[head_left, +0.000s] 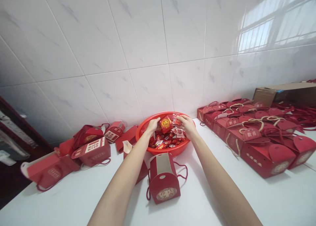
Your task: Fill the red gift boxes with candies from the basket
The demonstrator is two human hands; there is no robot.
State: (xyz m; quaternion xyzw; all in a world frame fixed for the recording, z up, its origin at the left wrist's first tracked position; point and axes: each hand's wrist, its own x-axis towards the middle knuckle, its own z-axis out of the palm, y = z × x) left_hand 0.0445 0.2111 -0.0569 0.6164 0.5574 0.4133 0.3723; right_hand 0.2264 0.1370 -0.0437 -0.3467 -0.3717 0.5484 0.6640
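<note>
A red plastic basket stands against the wall, holding many small wrapped candies. Over its left side, my left hand pinches a red candy packet with a gold round print. On the right side of the basket, my right hand has its fingers closed on a small red-and-white candy packet. Between my forearms sits a dark red gift box with its top open and cord handles at its sides. Another red box is partly hidden behind my left forearm.
Rows of closed red gift boxes with rope handles line the right of the white table. Behind them is a cardboard carton beside red cords. Several red boxes lie in a group at the left. A tiled wall rises behind.
</note>
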